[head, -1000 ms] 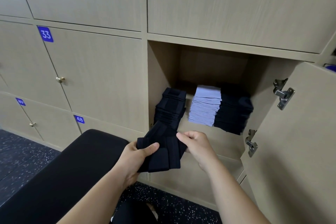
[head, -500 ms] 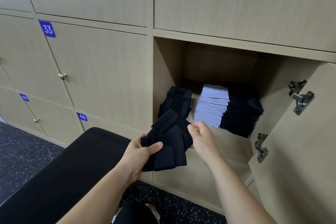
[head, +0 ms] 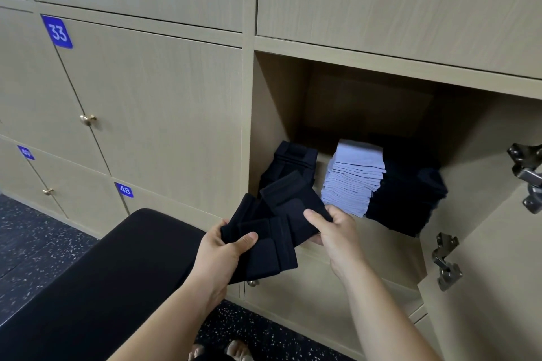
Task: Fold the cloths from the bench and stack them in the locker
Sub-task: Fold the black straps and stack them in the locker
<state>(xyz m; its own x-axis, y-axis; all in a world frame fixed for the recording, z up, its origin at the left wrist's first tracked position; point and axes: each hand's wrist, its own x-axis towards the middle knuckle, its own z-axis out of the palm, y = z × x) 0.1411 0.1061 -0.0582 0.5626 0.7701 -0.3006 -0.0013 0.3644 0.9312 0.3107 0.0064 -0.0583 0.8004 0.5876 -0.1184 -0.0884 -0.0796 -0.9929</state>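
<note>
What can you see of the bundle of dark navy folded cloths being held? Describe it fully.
The bundle of dark navy folded cloths looks like soft, matte fabric: several flat rectangular folds, fanned and overlapping. The left hand grips its near left end, thumb on top; the right hand pinches its right side. It is held in the air before the open wooden locker's front edge.

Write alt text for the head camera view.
The left hand and right hand grip folded dark cloths before the open locker, where a dark stack, a light blue stack and a second dark stack sit. A black bench lies lower left.
</note>
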